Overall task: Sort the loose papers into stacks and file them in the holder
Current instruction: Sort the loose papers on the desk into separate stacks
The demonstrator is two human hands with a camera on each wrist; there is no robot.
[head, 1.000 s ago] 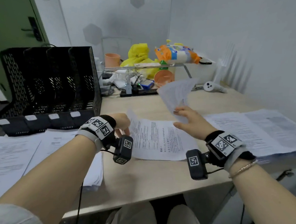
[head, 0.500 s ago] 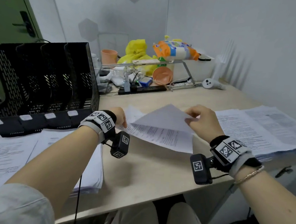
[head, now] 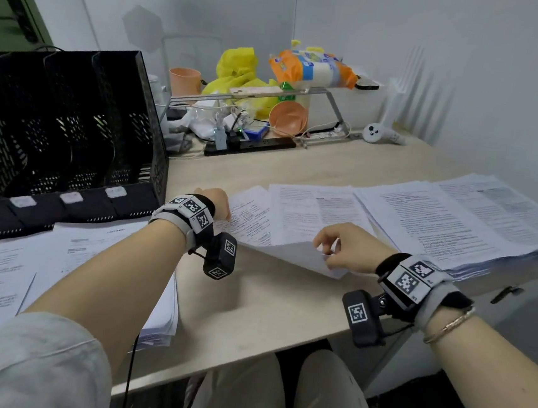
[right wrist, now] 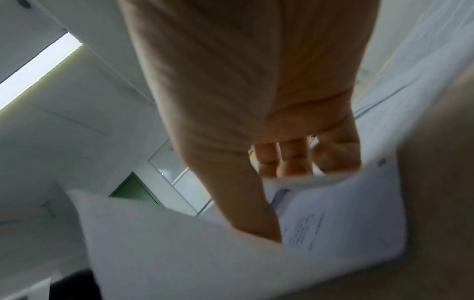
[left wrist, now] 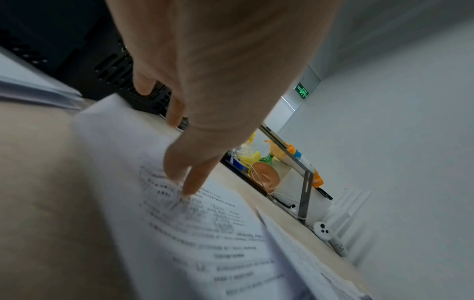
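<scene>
While the left hand (head: pixel 218 200) presses straight fingertips (left wrist: pixel 191 189) onto a printed white sheet (head: pixel 250 218) lying mid-desk, the right hand (head: pixel 347 247) pinches the near corner of a blank-backed white sheet (head: pixel 295 255), lifting it off the pale wooden desk (head: pixel 251 307). At the desk's far-left edge stands the black mesh file holder (head: pixel 71 125); a thick paper stack (head: pixel 463 222) lies along the right edge.

The left hand (left wrist: pixel 218 71) reaches down with straight fingers, two fingertips (left wrist: pixel 191 188) pressing on a printed sheet (left wrist: pixel 195 243) that lies on the tabletop (left wrist: pixel 38 182). Behind the hand stands the black perforated holder (left wrist: pixel 107 67). Beyond the fingertips, against the wall, sit an orange bowl (left wrist: pixel 265 176), a metal stand (left wrist: pixel 305 194) and yellow bags (left wrist: pixel 250 157), somewhat blurred.
</scene>
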